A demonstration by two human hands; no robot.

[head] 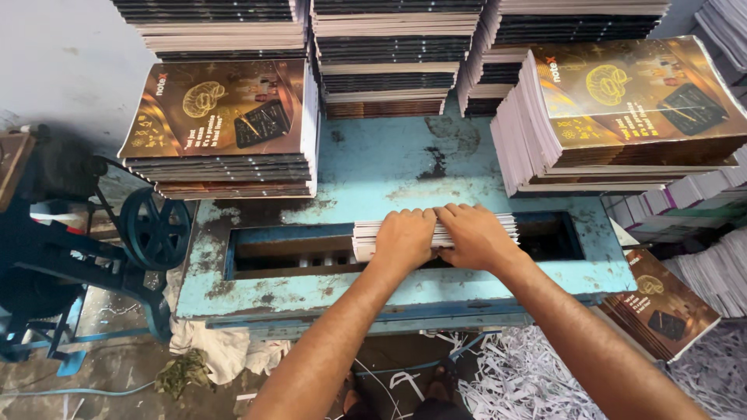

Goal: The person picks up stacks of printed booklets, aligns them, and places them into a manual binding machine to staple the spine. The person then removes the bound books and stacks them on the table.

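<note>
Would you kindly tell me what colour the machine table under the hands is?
Light blue, worn and rust-stained, seen in the head view: machine table, left hand, right hand.

Soft daylight is falling evenly; glossy covers [222,105] beyond the fingers [424,218] are glaring, the slot beside them is lying shadowed, edges bowing

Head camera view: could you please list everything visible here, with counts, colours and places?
Machine table: one, worn light blue, centre, with a long slot.
Notebook bundle: one, white page edges, in the slot under both hands.
Notebook stacks: several, brown-gold covers; one left, one right, more behind.
Notebooks: a few, brown, leaning at lower right.
Handwheel: one, dark, left of table.
Paper trimmings: white heap, floor, lower right.
Cloth: white, floor under table.
Left hand: on the bundle.
Right hand: on the bundle.
</note>
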